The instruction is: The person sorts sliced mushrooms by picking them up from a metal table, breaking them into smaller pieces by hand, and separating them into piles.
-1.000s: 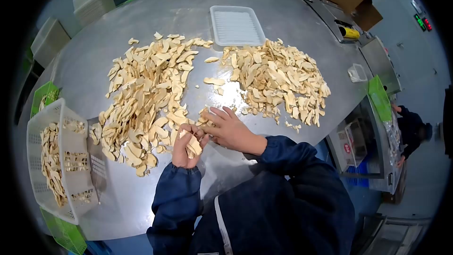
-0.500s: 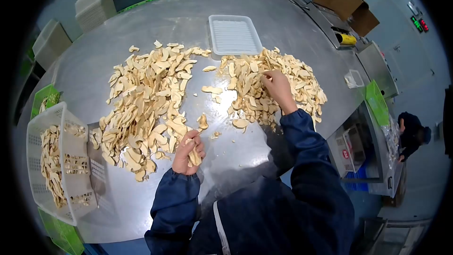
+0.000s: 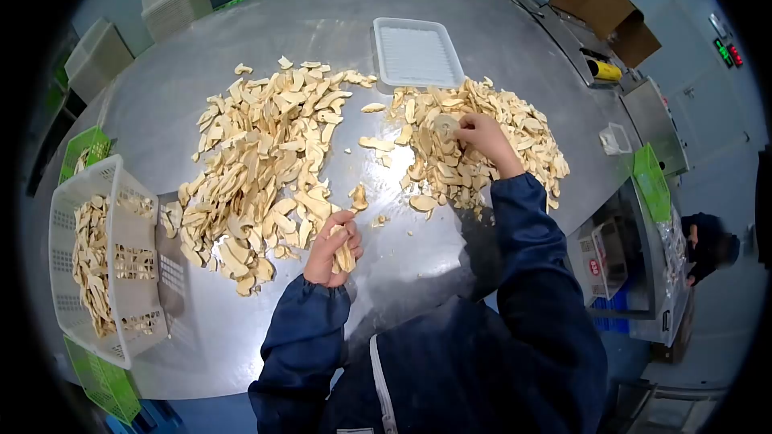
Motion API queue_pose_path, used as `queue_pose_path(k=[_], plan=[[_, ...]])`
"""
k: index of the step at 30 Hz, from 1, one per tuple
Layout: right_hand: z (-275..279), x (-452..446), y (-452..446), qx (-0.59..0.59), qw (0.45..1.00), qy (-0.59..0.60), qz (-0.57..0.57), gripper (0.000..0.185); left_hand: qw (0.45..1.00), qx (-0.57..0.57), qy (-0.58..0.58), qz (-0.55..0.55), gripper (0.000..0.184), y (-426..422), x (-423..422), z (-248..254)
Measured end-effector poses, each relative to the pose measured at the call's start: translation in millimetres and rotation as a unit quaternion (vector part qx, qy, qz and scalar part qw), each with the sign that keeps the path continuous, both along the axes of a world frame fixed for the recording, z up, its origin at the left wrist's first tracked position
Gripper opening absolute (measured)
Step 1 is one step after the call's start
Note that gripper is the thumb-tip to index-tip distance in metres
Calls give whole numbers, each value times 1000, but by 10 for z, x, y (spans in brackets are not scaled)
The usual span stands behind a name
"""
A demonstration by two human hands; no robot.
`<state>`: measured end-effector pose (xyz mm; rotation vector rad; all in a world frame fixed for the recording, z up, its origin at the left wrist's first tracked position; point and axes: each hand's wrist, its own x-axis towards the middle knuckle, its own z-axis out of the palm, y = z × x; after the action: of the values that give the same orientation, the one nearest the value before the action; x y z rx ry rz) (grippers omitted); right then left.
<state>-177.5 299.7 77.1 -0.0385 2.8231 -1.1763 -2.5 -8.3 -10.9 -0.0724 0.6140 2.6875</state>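
Two heaps of pale dried slices lie on the metal table. Near the front edge of the left heap (image 3: 257,161), my left hand (image 3: 331,251) is closed round a few slices (image 3: 344,255). Over the right heap (image 3: 515,128), my right hand (image 3: 486,141) pinches a roundish, greyish slice (image 3: 445,125) between thumb and fingers. Between the heaps lie a few loose slices (image 3: 375,144) and crumbs. A browner curled piece (image 3: 359,197) rests just beyond my left hand.
A white tray (image 3: 416,52) lies behind the right heap. At the left stands a white basket (image 3: 133,261) holding slices, with green baskets (image 3: 104,382) beside it. A small white container (image 3: 615,139) sits at the right edge. Another person (image 3: 709,247) is at the far right.
My right hand has moved from beside my left hand to the right heap and now holds a roundish slice. The browner curled piece now lies on the table. My left hand kept its slices.
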Motion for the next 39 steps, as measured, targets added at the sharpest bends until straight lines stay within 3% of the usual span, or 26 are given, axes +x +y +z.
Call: queue_pose_path(k=[3,7,11,12,15,18,21,25,28,31,32,34,36,37,38,39], plan=[[3,-17,114,-1,999,-39,21,17,1000,-12,-3,7,31,9,-12,-2],[31,105,62,-98,988,-120,28,16,1000,-2,-4,7,32,13,-6,1],[20,348,-186,-262,937,-207,105,18,1000,-10,8,-6,34,31,-9,36],[1,482,-345,-262,928,-237,123,18,999,-45,9,-8,37,46,-1,70],[5,905,-848,-277,893,-298,193,18,999,-4,43,-8,40,56,-8,91],[-127,1110,-1107,-227,904,-279,233,20,999,-23,2,34,40,68,3,130],[-123,1214,-1220,-226,913,-253,227,20,991,-132,4,33,39,56,2,121],[-193,1215,-1222,-240,915,-217,242,20,984,-171,6,46,37,62,-3,116],[-226,1225,-1223,-327,882,-274,197,21,988,-147,5,41,36,52,-1,81],[-432,1128,-1139,-538,814,-194,103,23,985,-166,8,49,35,52,-4,114],[-484,1113,-1089,-489,844,-194,102,24,980,-191,16,54,34,58,-2,124],[-338,1199,-1193,-393,888,-206,123,21,967,-243,34,64,31,63,-2,150],[-259,1281,-1288,-294,923,-208,139,18,867,-457,163,114,28,85,11,192],[-299,1312,-1284,-307,916,-211,146,17,793,-552,226,127,26,115,24,203],[-341,1311,-1288,-319,910,-213,158,17,773,-567,246,147,25,137,22,212],[-370,1300,-1285,-330,904,-212,171,16,788,-553,232,139,25,140,22,204]])
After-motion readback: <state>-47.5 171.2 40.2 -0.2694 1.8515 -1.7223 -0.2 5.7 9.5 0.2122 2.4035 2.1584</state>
